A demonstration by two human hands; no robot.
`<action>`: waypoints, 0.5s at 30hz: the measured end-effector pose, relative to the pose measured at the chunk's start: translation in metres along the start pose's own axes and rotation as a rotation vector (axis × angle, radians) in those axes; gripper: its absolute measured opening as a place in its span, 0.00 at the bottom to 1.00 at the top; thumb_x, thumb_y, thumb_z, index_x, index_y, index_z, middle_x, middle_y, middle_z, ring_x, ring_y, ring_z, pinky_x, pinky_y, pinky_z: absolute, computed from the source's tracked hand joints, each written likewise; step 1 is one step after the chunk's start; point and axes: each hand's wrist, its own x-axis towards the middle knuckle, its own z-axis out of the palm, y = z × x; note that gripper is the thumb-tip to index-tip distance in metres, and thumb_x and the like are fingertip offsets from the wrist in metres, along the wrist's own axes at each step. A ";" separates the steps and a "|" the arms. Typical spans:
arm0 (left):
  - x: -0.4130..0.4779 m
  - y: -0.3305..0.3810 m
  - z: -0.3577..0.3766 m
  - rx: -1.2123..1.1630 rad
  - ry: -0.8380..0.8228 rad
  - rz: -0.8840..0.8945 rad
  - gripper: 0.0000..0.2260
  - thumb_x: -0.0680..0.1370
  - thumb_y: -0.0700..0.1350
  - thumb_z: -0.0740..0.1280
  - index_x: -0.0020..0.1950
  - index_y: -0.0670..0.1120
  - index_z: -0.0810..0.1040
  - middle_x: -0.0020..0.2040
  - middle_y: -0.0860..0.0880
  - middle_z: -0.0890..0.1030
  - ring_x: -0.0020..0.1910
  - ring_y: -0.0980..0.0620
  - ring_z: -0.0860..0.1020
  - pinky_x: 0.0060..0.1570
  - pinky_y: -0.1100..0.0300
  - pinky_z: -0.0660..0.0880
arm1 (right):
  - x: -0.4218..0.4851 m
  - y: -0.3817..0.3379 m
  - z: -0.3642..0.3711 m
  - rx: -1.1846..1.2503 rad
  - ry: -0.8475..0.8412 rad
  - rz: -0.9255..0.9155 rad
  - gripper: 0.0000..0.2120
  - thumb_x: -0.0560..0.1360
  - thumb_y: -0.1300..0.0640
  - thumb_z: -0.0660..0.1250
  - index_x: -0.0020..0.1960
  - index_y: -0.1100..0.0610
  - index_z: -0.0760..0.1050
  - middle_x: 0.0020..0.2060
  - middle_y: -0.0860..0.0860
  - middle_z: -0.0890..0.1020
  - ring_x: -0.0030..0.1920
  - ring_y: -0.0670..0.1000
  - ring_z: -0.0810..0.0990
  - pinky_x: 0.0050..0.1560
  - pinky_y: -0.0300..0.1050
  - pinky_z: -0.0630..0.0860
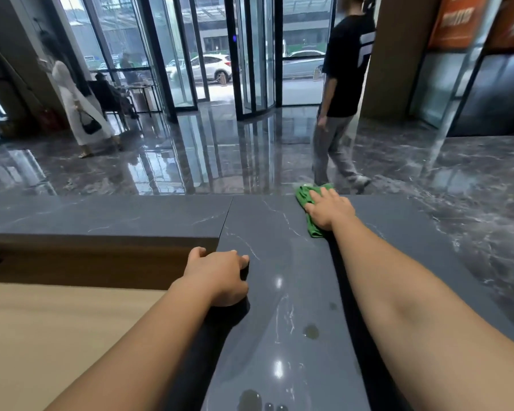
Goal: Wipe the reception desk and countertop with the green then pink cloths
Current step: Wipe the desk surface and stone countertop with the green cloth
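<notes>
Left hand (220,277) curled round countertop (294,262) edge; right hand (328,207) flat over half-hidden green cloth (304,194).

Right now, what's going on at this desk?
A person is wiping the dark stone countertop. Their right hand presses the green cloth flat near the far edge, fingers fairly straight. The left hand grips the countertop's left edge, as if bracing. A few wet spots sit on the near stretch. No pink cloth is in view.
</notes>
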 end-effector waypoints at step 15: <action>-0.005 -0.009 0.015 -0.047 0.077 0.010 0.26 0.81 0.57 0.56 0.78 0.56 0.53 0.79 0.54 0.54 0.77 0.56 0.55 0.73 0.48 0.41 | -0.059 -0.100 0.022 0.037 0.031 -0.162 0.26 0.82 0.48 0.50 0.79 0.51 0.52 0.79 0.54 0.50 0.78 0.56 0.49 0.74 0.54 0.49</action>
